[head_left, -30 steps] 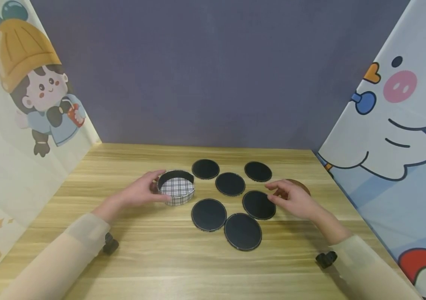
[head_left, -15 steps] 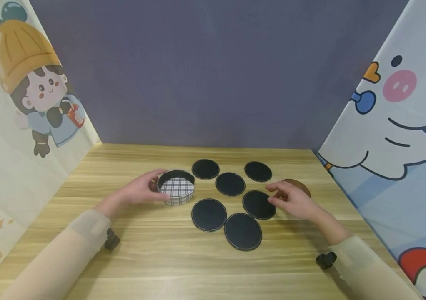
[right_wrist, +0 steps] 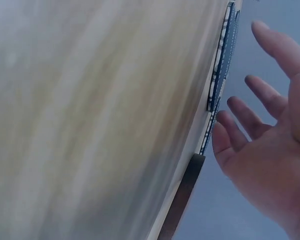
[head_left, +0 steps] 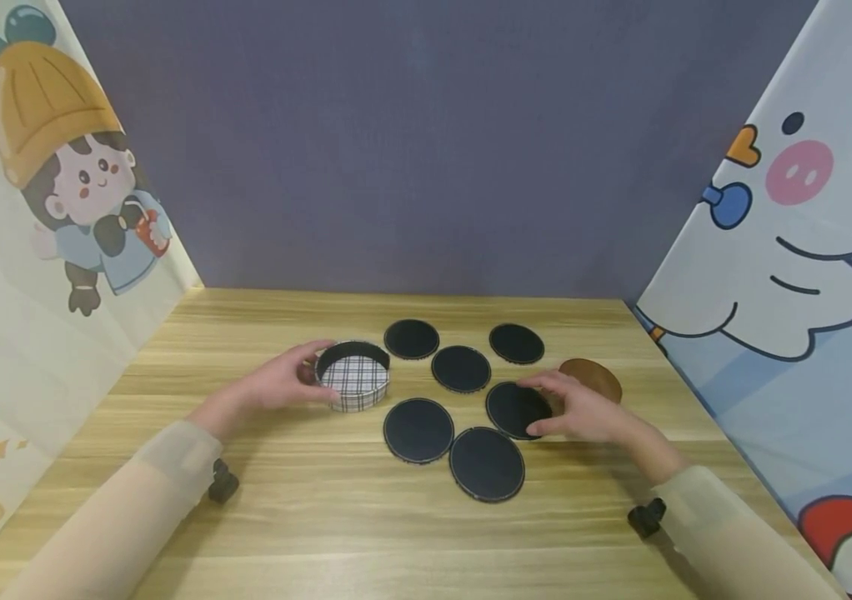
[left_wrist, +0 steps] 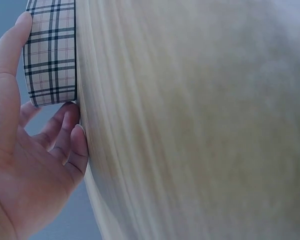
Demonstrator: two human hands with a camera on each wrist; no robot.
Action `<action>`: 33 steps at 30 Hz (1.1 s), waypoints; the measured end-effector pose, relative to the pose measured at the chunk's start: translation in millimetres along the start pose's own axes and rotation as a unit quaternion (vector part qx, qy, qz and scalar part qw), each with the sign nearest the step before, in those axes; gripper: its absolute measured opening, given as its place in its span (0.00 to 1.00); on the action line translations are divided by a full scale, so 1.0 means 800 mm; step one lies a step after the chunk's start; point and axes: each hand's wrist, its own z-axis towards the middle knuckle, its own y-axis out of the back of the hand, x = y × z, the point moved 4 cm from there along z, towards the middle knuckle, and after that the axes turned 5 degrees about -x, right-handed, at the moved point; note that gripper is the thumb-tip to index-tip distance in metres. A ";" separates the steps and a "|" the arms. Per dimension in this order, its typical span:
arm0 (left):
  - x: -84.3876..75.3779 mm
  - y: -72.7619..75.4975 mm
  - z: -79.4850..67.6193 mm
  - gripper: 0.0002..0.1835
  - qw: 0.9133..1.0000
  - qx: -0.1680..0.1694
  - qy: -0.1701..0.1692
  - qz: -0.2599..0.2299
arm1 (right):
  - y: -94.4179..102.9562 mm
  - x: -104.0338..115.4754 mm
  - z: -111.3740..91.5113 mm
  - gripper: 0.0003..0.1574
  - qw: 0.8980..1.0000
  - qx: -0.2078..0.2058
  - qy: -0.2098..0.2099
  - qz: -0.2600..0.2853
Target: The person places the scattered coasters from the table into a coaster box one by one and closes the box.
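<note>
In the head view, a round plaid coaster holder (head_left: 362, 401) stands on the table left of centre. My left hand (head_left: 270, 387) holds its left side, thumb at the near wall and fingers round the back; the left wrist view shows the thumb against the plaid wall (left_wrist: 51, 55). Several round black coasters with stitched edges lie flat to the right. Over the rightmost one, a coaster (head_left: 510, 406), my right hand (head_left: 582, 412) reaches with thumb and fingers spread apart. In the right wrist view, that hand (right_wrist: 270, 125) appears apart from the coaster edges (right_wrist: 221, 60).
A brown round piece (head_left: 595, 379) lies just behind my right hand. Other coasters lie nearby: a back one (head_left: 517, 343), a middle one (head_left: 461, 369) and a front one (head_left: 487, 465). A dark wall (head_left: 411, 167) and printed side panels enclose the wooden table (head_left: 306, 517).
My right hand has moved slightly left and towards me, over the rightmost coaster, its thumb and fingers wider apart. More of the brown piece shows. My left hand and the holder stay put.
</note>
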 end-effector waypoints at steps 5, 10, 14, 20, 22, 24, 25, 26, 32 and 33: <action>-0.002 0.000 -0.002 0.61 1.000 -0.002 -0.001 -0.003 | -0.005 -0.001 0.004 0.49 0.999 0.029 0.014 -0.012; 0.000 -0.001 -0.002 0.61 1.000 -0.003 -0.002 -0.001 | -0.010 -0.003 0.008 0.45 0.999 0.049 0.010 -0.014; 0.000 -0.002 -0.001 0.60 1.000 -0.003 -0.005 -0.003 | -0.013 -0.005 0.010 0.44 0.998 0.054 0.011 -0.020; 0.000 -0.002 -0.001 0.60 1.000 -0.005 -0.007 -0.002 | -0.016 -0.006 0.011 0.43 0.998 0.060 0.009 -0.028; 0.001 -0.002 -0.001 0.60 1.000 -0.004 -0.007 -0.004 | -0.016 -0.005 0.012 0.44 0.998 0.059 0.012 -0.034; 0.001 -0.001 0.000 0.60 1.000 -0.003 -0.009 -0.005 | -0.016 -0.005 0.012 0.45 0.998 0.058 0.009 -0.035; 0.001 -0.001 0.000 0.60 1.000 -0.002 -0.009 -0.005 | -0.016 -0.004 0.012 0.45 0.998 0.057 0.009 -0.036; 0.001 -0.001 0.000 0.60 1.000 -0.002 -0.010 -0.006 | -0.016 -0.004 0.012 0.45 0.998 0.057 0.009 -0.038; 0.001 -0.001 0.000 0.60 1.000 -0.003 -0.012 -0.005 | -0.016 -0.003 0.012 0.44 0.997 0.057 0.009 -0.050; 0.001 -0.001 0.000 0.59 1.000 -0.003 -0.012 -0.004 | -0.015 -0.002 0.012 0.44 0.997 0.057 0.009 -0.053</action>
